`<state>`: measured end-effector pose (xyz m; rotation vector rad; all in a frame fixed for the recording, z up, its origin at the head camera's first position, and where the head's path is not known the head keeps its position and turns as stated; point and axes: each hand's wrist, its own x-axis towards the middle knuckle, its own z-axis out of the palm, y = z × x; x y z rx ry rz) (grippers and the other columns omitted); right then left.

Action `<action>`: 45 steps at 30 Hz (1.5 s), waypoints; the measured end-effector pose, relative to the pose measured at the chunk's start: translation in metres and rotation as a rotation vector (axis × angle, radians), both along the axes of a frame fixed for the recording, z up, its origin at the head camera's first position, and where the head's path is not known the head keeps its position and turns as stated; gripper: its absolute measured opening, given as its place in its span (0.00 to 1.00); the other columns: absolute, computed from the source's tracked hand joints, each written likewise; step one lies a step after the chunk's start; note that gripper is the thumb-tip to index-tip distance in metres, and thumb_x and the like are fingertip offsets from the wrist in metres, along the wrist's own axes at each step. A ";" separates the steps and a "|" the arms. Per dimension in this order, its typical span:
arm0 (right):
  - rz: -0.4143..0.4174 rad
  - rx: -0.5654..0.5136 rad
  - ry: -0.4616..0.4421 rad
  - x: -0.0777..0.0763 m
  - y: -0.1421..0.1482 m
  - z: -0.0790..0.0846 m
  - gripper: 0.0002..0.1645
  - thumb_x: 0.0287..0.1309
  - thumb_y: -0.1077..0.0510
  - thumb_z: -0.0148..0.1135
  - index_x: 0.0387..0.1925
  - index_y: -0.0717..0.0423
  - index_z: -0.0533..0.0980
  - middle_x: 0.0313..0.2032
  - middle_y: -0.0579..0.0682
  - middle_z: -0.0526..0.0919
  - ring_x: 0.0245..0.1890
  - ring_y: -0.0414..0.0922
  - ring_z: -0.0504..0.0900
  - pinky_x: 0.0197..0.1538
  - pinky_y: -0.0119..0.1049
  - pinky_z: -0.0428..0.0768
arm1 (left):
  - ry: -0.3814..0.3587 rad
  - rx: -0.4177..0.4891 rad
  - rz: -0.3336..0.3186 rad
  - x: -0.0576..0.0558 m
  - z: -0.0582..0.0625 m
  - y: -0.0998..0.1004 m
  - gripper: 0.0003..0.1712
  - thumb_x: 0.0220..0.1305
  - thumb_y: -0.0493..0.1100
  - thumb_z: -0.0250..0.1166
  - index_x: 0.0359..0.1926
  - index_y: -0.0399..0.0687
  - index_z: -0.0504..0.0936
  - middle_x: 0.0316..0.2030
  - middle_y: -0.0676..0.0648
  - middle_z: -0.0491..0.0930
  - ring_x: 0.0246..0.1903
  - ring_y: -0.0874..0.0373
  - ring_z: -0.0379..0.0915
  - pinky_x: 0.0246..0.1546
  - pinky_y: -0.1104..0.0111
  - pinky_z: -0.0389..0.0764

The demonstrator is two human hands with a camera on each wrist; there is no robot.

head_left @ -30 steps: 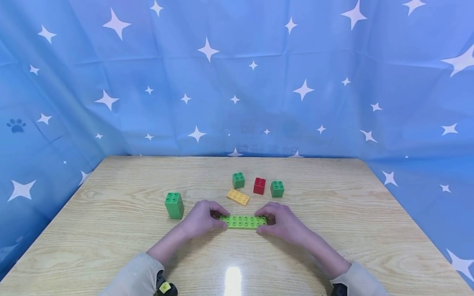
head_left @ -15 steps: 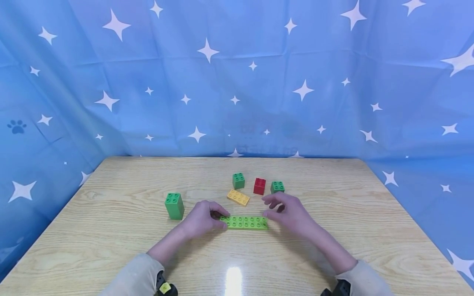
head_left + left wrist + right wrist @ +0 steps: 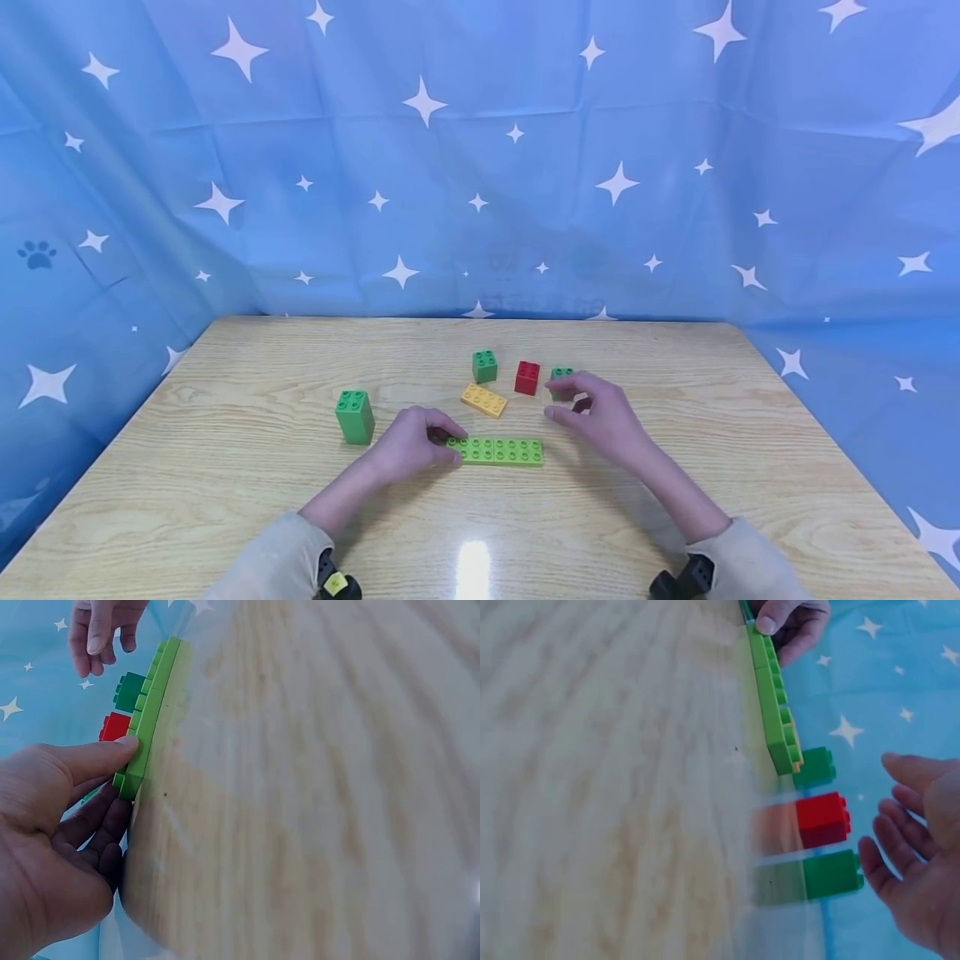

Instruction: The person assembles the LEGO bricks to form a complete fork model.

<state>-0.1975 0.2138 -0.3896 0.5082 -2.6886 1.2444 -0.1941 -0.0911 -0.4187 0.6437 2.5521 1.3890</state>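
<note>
Curtained workspace, starry blue cloth (image 3: pixel 510 179), wooden table (image 3: pixel 480 500)

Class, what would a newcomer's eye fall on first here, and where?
Probably the blue curtain with white stars behind the table, then the lime-green strip near its middle, one end in the left grip. Beyond the strip, the red brick stands out between two green bricks.

Bright head view, white glare (image 3: pixel 472 571) at six o'clock on the table (image 3: pixel 225 475); wrist views dimmer, wood grain blurred.
</note>
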 end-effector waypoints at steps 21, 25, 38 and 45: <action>-0.020 0.006 -0.152 -0.050 0.038 0.002 0.39 0.63 0.60 0.71 0.73 0.60 0.67 0.69 0.63 0.68 0.64 0.64 0.72 0.60 0.58 0.78 | 0.004 -0.002 -0.008 -0.002 0.001 0.001 0.14 0.54 0.34 0.78 0.43 0.43 0.90 0.39 0.51 0.86 0.38 0.60 0.78 0.41 0.67 0.80; -0.007 0.022 -0.168 -0.052 0.037 -0.003 0.38 0.63 0.62 0.71 0.72 0.63 0.67 0.68 0.64 0.70 0.64 0.64 0.73 0.60 0.57 0.79 | 0.006 -0.004 -0.009 -0.002 0.001 0.001 0.14 0.55 0.34 0.77 0.44 0.43 0.90 0.39 0.51 0.86 0.39 0.59 0.78 0.41 0.67 0.80; -0.002 0.035 -0.199 -0.054 0.033 -0.007 0.26 0.65 0.61 0.69 0.62 0.67 0.75 0.53 0.66 0.80 0.52 0.62 0.82 0.49 0.47 0.86 | -0.001 0.006 -0.010 -0.001 0.001 0.002 0.13 0.55 0.34 0.77 0.44 0.42 0.89 0.39 0.51 0.86 0.39 0.59 0.79 0.42 0.67 0.81; 0.000 0.055 -0.193 -0.051 0.033 -0.006 0.25 0.63 0.62 0.70 0.60 0.68 0.77 0.49 0.63 0.82 0.49 0.60 0.85 0.48 0.46 0.86 | -0.003 0.002 -0.006 0.000 0.001 0.000 0.14 0.55 0.34 0.77 0.43 0.43 0.89 0.40 0.51 0.86 0.39 0.59 0.78 0.42 0.66 0.81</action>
